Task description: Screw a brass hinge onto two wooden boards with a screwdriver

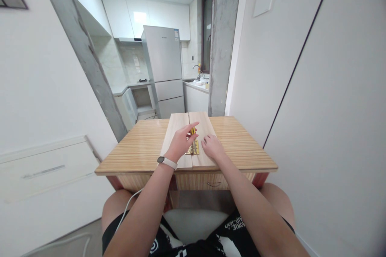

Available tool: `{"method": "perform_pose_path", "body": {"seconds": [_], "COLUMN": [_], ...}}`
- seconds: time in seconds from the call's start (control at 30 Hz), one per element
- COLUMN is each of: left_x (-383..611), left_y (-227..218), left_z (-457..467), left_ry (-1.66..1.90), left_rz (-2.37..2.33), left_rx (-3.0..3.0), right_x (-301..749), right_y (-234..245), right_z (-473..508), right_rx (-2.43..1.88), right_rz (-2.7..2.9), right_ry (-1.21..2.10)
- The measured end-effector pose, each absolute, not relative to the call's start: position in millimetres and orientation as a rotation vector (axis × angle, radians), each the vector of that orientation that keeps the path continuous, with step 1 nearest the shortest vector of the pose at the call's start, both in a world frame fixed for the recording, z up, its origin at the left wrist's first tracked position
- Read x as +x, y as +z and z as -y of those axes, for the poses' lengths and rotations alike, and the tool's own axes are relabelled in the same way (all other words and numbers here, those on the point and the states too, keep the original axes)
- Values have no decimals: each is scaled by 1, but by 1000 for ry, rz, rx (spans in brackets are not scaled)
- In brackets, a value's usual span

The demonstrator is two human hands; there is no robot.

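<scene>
My left hand (181, 141), with a white-strapped watch (167, 162) at its wrist, is over the seam between two pale wooden boards (176, 126). Its thumb and fingers close around a small yellow and dark piece (193, 131), mostly hidden, whose kind I cannot make out. Just below, a brass-coloured hinge (196, 147) lies across the seam, partly covered by that hand. To the right of the hinge, my right hand (213, 147) rests on the right board with its fingers curled in. Whatever those fingers may hold is hidden.
The boards lie side by side on a striped wooden table (241, 144) with a drawer (202, 181) below its front edge. A white cable (128, 204) runs by my left leg. Beyond stand a fridge (164, 56) and a sink counter (196, 92); a white wall (316, 108) rises right.
</scene>
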State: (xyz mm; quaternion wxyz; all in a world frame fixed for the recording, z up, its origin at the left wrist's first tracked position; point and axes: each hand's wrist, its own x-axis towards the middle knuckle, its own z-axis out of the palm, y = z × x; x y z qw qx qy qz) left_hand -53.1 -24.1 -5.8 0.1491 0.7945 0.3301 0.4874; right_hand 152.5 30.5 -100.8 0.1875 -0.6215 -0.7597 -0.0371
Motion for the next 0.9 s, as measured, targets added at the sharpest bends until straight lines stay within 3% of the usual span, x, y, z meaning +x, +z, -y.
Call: {"method": "perform_pose_path", "body": {"seconds": [0.9], "left_x": [-56], "left_y": [-3], "left_z": [29], "left_ry": [1352], "left_rz": [-846], "left_rx": [2253], "right_x": [152], "right_y": [-102], "right_z": [-30], "right_rx": [-1746], "right_rz": [2123], "right_ry": [-131]}}
